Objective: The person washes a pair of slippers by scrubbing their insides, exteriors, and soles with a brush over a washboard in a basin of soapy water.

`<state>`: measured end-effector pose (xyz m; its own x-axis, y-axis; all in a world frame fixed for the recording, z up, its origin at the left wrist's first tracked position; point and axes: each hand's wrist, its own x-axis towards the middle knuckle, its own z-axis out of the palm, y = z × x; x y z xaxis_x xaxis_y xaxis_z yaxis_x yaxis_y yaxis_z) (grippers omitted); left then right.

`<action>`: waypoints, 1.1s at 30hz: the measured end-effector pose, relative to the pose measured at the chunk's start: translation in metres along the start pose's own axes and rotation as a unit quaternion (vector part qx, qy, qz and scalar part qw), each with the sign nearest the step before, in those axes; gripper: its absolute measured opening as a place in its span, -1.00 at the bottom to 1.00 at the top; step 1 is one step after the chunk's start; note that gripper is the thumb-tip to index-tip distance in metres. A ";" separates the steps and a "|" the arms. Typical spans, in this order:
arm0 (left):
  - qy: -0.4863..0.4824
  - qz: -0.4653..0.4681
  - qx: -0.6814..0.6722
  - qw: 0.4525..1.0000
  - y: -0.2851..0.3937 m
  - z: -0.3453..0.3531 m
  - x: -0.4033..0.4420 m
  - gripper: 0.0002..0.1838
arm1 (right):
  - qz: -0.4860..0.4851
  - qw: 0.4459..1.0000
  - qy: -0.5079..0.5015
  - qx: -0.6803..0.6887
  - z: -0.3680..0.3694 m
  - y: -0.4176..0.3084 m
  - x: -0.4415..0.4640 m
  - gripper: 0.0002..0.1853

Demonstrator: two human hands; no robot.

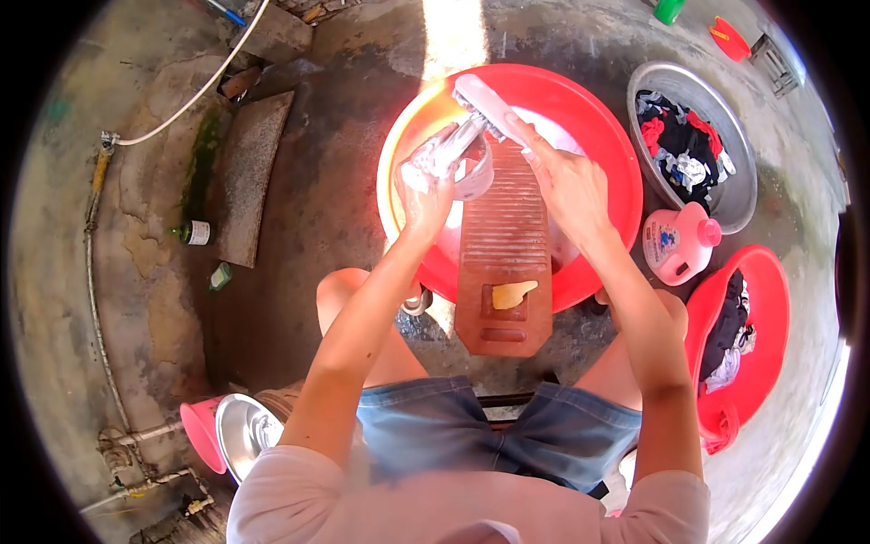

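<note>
Over the big red basin (609,118), my left hand (426,186) is closed round a wet, light-coloured cloth (473,174) covered in suds. My right hand (569,186) grips a pale pink brush (489,104), its bristles down against the soapy cloth. A brown ridged washboard (503,227) leans in the basin, its lower end over the near rim. In the recess of the washboard lies a yellowish piece of soap (514,294). Whitish suds show in the basin behind the hands.
At the right are a metal basin (745,195) of dark, red and white clothes, a pink jug (680,243) and a red tub (770,299) with clothes. A green bottle (195,233) and a slab (254,181) are at the left; a metal bowl (237,435) is at the lower left.
</note>
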<state>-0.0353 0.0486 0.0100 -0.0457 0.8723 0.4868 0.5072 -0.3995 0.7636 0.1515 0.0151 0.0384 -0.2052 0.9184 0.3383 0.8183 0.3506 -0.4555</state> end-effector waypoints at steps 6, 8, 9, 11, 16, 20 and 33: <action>-0.018 -0.087 -0.039 0.995 0.002 -0.003 0.000 -0.72 | 0.005 1.000 -0.021 -0.009 -0.002 -0.008 0.000 -0.47; -0.017 -0.003 0.010 1.000 0.016 -0.005 0.002 -0.74 | 0.022 1.000 0.014 -0.006 -0.001 0.006 0.005 -0.36; 0.003 0.008 -0.017 1.000 0.012 -0.004 0.004 -0.73 | 0.019 1.000 0.013 -0.006 0.002 0.001 0.000 -0.38; 0.002 -0.009 0.043 0.999 0.008 -0.007 0.008 -0.72 | -0.010 1.000 0.010 -0.013 0.000 -0.004 -0.008 -0.38; -0.007 -0.051 0.023 0.998 0.009 -0.008 0.004 -0.71 | -0.013 1.000 0.019 0.021 -0.003 -0.001 0.001 -0.36; -0.011 -0.122 -0.046 0.991 0.005 -0.002 0.004 -0.71 | -0.047 0.998 0.038 -0.001 0.005 -0.012 -0.005 -0.38; -0.036 -0.070 0.001 0.997 0.017 -0.006 0.003 -0.70 | 0.039 0.998 0.047 -0.028 0.000 0.010 0.014 -0.43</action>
<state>-0.0318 0.0427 0.0264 -0.0546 0.9376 0.3435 0.5011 -0.2718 0.8216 0.1569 0.0312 0.0381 -0.0908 0.9202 0.3807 0.8592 0.2657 -0.4372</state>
